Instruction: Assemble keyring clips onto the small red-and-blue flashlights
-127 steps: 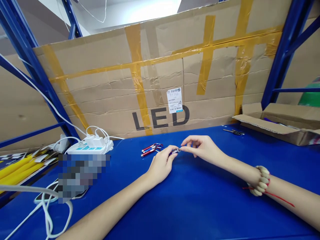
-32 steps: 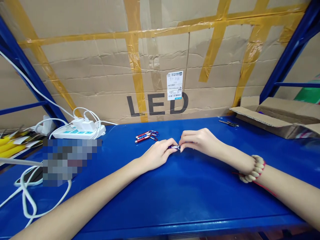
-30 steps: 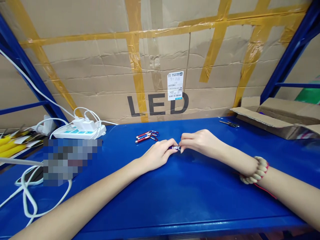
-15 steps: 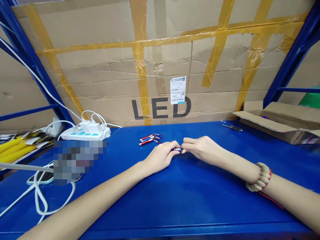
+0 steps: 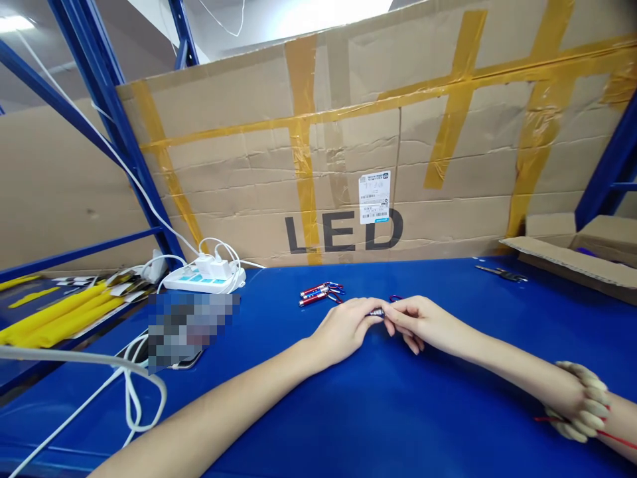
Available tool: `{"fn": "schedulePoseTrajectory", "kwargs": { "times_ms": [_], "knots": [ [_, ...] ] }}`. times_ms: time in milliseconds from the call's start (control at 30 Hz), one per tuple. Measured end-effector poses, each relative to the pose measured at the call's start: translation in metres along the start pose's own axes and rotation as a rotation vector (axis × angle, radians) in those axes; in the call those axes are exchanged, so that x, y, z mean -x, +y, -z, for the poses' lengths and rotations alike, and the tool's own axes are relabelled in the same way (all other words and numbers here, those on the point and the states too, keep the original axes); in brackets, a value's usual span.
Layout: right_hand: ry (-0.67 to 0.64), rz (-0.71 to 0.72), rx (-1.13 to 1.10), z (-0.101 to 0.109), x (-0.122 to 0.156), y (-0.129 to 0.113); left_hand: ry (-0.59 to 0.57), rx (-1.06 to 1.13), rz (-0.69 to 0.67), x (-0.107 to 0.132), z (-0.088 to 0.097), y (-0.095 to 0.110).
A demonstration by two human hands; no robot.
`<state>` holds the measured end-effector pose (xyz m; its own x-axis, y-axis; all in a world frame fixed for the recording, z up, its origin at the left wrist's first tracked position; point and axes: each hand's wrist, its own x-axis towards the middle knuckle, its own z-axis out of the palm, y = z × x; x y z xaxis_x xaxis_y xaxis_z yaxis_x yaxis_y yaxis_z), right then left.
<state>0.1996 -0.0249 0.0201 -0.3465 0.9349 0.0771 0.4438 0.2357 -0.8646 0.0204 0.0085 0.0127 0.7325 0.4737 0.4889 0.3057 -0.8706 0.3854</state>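
Both hands meet low over the blue table (image 5: 378,411). My left hand (image 5: 346,328) has its fingers curled round a small keychain flashlight (image 5: 377,313), of which only the silver end shows between the fingertips. My right hand (image 5: 423,324) pinches that same end with thumb and forefinger. Its wrist carries a pale bead bracelet (image 5: 580,401). A short way beyond my left hand lies a small bunch of red and blue keychain flashlights (image 5: 318,294).
A taped cardboard sheet marked LED (image 5: 343,232) stands along the back. A white power strip (image 5: 204,279) with chargers and white cables (image 5: 99,392) lies at the left, yellow items (image 5: 54,315) beyond. An open carton (image 5: 577,259) and a small metal tool (image 5: 500,273) sit at the right.
The view has tilted up and swung left, so the hands now appear lower and further right in the frame. Both hands have stayed together on the small flashlight, close to the table.
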Motion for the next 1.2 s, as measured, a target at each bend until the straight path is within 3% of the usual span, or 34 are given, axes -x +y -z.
{"fn": "schedulePoseTrajectory", "kwargs": {
  "times_ms": [200,400,600,833,1067,1200],
  "knots": [
    [-0.003,0.035,0.078,0.001,-0.003,0.004,-0.07,-0.007,0.041,-0.001,0.001,0.001],
    [0.019,0.033,0.108,-0.001,-0.003,0.001,-0.065,0.004,0.093,-0.003,0.002,0.003],
    [0.133,0.017,0.289,0.0,-0.002,-0.003,-0.023,0.015,0.106,-0.003,0.0,0.003],
    [0.267,0.045,0.35,0.002,-0.002,-0.003,-0.005,0.082,0.175,-0.005,0.0,0.005],
    [0.506,0.213,0.478,0.014,-0.001,-0.009,0.01,0.072,0.189,-0.007,-0.001,0.004],
    [0.399,0.312,0.513,0.022,-0.001,-0.008,0.002,0.043,0.205,-0.006,-0.001,0.005]
  ]
}}
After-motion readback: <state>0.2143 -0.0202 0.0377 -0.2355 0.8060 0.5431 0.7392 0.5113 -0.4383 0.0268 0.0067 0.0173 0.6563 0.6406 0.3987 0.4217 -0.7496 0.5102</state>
